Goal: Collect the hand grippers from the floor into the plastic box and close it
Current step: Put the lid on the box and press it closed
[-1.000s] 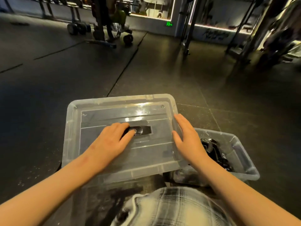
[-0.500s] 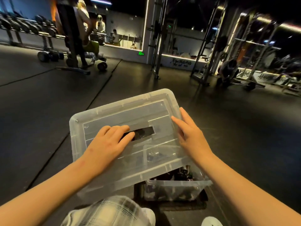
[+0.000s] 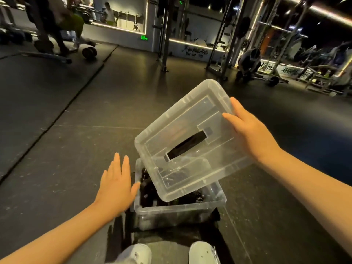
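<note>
The left hand [image 3: 116,189] has left the clear lid [image 3: 190,130] and hovers flat, fingers straight, beside the plastic box [image 3: 181,208]. The right hand [image 3: 249,130] alone grips the lid's edge, tilted above the box on the floor [image 3: 76,149], dark hand grippers [image 3: 148,193] inside.

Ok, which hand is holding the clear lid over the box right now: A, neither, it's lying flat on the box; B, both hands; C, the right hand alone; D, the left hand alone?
C: the right hand grips the lid by its edge, tilted above the plastic box, while the left hand is spread open beside the box, off the lid.
</note>
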